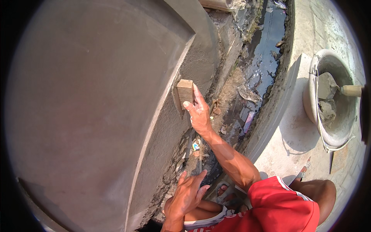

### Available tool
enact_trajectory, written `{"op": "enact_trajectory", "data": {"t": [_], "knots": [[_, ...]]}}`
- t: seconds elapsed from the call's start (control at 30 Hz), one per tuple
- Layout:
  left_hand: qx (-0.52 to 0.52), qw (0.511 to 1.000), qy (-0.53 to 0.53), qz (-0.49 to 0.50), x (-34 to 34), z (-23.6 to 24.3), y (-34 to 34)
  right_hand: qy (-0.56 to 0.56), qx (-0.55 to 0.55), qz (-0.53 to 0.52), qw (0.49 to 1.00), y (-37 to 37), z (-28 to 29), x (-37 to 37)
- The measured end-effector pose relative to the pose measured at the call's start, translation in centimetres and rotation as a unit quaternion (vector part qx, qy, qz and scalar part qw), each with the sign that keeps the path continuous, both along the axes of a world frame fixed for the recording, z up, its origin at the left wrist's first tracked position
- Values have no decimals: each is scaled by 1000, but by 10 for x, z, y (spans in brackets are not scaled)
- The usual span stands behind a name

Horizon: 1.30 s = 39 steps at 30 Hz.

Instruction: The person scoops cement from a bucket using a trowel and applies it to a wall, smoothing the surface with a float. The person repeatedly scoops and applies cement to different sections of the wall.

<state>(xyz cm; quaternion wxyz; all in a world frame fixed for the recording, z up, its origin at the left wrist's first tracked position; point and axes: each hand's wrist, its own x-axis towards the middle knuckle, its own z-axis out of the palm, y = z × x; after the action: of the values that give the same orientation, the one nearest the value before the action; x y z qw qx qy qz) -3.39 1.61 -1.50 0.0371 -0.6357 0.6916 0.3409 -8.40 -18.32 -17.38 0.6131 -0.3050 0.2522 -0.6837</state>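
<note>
My right hand grips a small wooden float, with the thumb on one side of its block-shaped handle and fingers on the other. The float's thin base lies against the grey plastered wall, on the rough strip just past a pale, raised edge line. Lower down, my left hand hangs in front of my knee with its fingers stretched apart and nothing in it.
At the right a pale bucket stands on a concrete ledge, holding mortar and a trowel with a wooden handle. Between wall and ledge runs a drainage ditch with dark water and litter. A thin blade lies beside the bucket.
</note>
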Motion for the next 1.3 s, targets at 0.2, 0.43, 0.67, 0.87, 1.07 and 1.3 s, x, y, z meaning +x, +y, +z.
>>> {"op": "enact_trajectory", "data": {"t": [0.2, 0.43, 0.67, 0.87, 1.07, 1.3], "knots": [[0, 1000, -5, 8, 3, -4, 0, -365, 60, 49, 928, 21, -31, -13], [4, 1000, -12, 8, 0, -4, -2, -348, 241, -78, 903, -80, -153, -69], [21, 1000, -13, 19, -1, -1, -5, -278, 264, -62, 922, -118, -174, -66], [26, 999, -18, 18, -3, 1, -8, -100, 173, -171, 965, -122, -92, -42], [37, 999, -6, -1, -6, -10, -16, -26, 2, -106, 994, -48, 0, -14], [35, 999, -13, 6, -11, -5, -15, -316, 190, -108, 923, -88, -119, -79]]}}
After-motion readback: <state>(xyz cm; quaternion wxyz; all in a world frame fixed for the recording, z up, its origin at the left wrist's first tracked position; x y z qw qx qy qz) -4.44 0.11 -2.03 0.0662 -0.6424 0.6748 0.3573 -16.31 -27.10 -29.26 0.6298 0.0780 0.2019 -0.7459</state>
